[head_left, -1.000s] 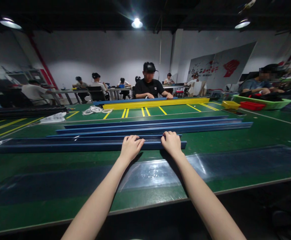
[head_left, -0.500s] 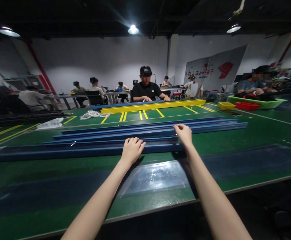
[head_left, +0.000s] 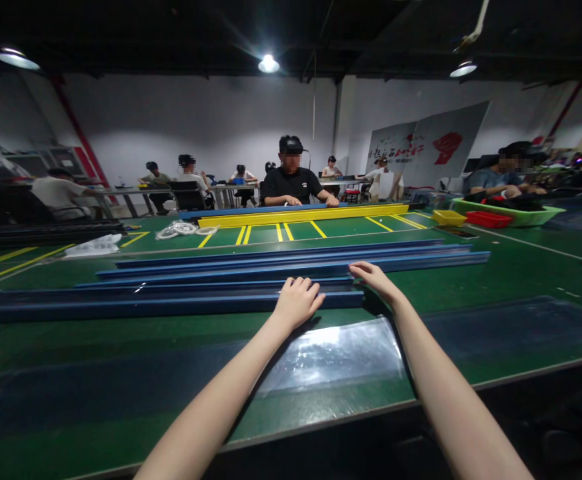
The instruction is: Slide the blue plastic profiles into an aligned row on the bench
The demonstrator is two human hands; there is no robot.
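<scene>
A long blue channel-shaped strip lies across the green table in front of me, running off to the left. My left hand is closed over it near its right end, fingers curled across the channel. Just past that end is my right hand, its thumb and fingers pinched together at the tip of the strip. Whatever is between those fingertips is too small to make out. Behind lie several more blue strips, roughly parallel. Below my hands, a clear plastic sheet lies flat and shines under the light.
Across the table a person in black has both hands at a yellow strip. To the right stand a green tray, a red tray and a yellow tray. A plastic bag lies at left.
My left hand has slid right along the blue strip, closer to its end. My right hand stays by the tip, its wrist now farther right and lower. The view has shifted slightly.
</scene>
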